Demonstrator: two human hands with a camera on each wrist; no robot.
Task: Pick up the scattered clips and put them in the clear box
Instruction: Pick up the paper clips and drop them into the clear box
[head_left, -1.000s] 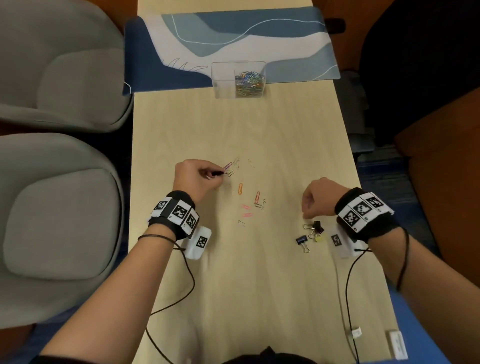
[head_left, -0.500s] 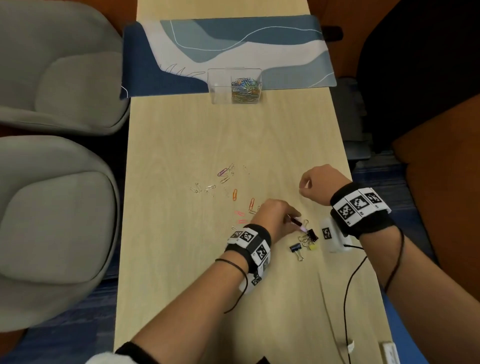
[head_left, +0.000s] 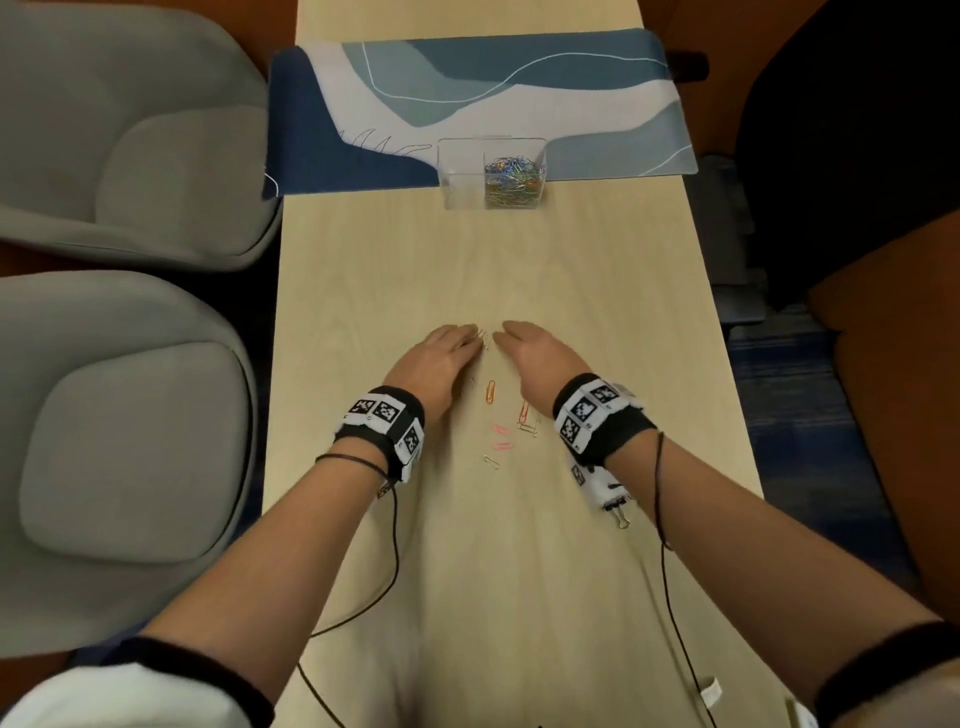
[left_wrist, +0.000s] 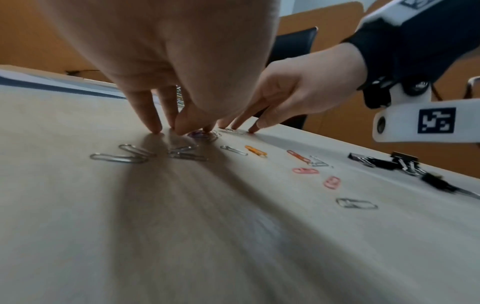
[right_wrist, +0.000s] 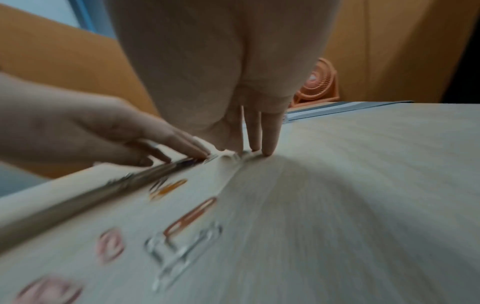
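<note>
Colourful and silver paper clips lie scattered mid-table: an orange one (head_left: 490, 391), pink ones (head_left: 500, 430), silver ones (left_wrist: 119, 159). My left hand (head_left: 441, 358) and right hand (head_left: 530, 353) lie side by side over the far end of the scatter. Their straight fingers touch the wood, with a small gap between the two hands. In the left wrist view my left fingertips (left_wrist: 155, 129) press down beside a purple clip (left_wrist: 200, 134). My right fingertips (right_wrist: 267, 152) touch the table by a silver clip. The clear box (head_left: 491, 174) stands farther back with a heap of clips in its right half.
Black binder clips (left_wrist: 389, 164) lie near my right wrist, partly hidden under it in the head view. A blue-and-white mat (head_left: 467, 104) lies under the box's far side. Grey chairs (head_left: 130, 441) line the table's left edge. Thin black cables trail from both wrists.
My left hand has left the binder clips and moved up and left to the paper clips. My right hand has uncurled and moved in beside it. Both now lie flat-fingered on the table.
</note>
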